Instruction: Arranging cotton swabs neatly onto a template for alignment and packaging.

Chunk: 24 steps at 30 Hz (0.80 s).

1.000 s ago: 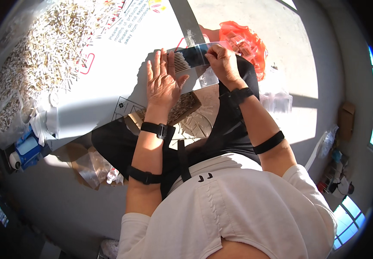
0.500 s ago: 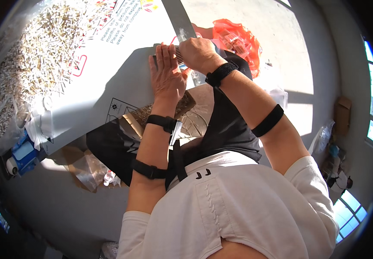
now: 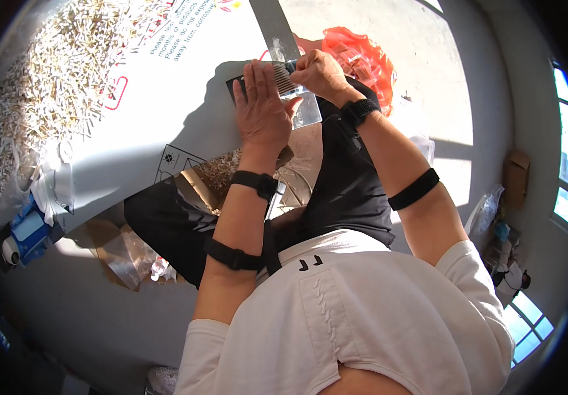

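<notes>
My left hand [image 3: 262,108] lies flat with its fingers stretched out. It presses down on a dark flat piece [image 3: 232,84] at the near right edge of the white board. To the right of those fingers shows a row of thin, parallel, light-coloured strips [image 3: 284,78]. My right hand [image 3: 322,74] is closed at the right end of this row. A small dark bluish part shows by its fingertips, but its kind is hidden. Beneath the strips, a shiny clear or metallic plate [image 3: 307,113] reaches past the board's edge.
The white printed board [image 3: 126,168] carries a big heap of small pale stick-like pieces [image 3: 50,79] at left. A red plastic bag [image 3: 363,62] with pieces inside sits at the right. An open cardboard box [image 3: 199,187] holding similar pieces stands below the board, near my legs.
My right hand has moved right and slightly down, away from my left fingers, uncovering more of the strips. The left hand has shifted slightly right and stays flat.
</notes>
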Each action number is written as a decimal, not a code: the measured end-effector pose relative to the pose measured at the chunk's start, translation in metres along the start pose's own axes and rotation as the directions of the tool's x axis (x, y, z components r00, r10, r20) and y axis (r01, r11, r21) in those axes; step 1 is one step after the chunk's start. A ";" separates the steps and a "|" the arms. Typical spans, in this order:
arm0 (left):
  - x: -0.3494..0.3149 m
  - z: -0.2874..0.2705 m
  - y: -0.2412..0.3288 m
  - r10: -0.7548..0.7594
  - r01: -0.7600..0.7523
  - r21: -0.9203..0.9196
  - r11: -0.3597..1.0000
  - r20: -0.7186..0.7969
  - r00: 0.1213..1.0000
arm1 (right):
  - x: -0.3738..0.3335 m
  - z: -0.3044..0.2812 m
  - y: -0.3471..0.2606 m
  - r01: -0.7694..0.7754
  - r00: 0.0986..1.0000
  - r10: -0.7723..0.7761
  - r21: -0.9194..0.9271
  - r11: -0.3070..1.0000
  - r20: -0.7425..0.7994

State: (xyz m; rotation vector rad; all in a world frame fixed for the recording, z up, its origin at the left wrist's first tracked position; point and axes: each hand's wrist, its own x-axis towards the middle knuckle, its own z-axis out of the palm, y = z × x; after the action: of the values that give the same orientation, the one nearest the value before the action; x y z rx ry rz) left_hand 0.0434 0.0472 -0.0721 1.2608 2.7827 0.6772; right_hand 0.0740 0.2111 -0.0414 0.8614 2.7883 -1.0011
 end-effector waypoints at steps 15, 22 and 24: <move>0.002 0.000 0.004 0.100 -0.099 -0.025 0.995 0.056 0.993 | -0.006 0.003 -0.006 0.221 0.963 -0.225 -0.049 0.974 -0.146; 0.014 0.004 0.010 0.166 -0.164 -0.074 0.984 0.025 0.986 | -0.013 -0.002 -0.003 0.104 0.988 -0.107 -0.027 0.994 -0.115; 0.015 0.000 -0.001 0.132 -0.140 -0.245 0.959 -0.048 0.990 | -0.029 -0.004 -0.002 0.004 0.967 0.031 0.137 0.991 -0.254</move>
State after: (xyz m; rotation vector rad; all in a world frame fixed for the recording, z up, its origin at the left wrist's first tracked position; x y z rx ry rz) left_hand 0.0327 0.0575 -0.0703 1.4072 2.5489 1.0245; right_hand 0.0979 0.1985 -0.0302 1.0992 2.9439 -1.1683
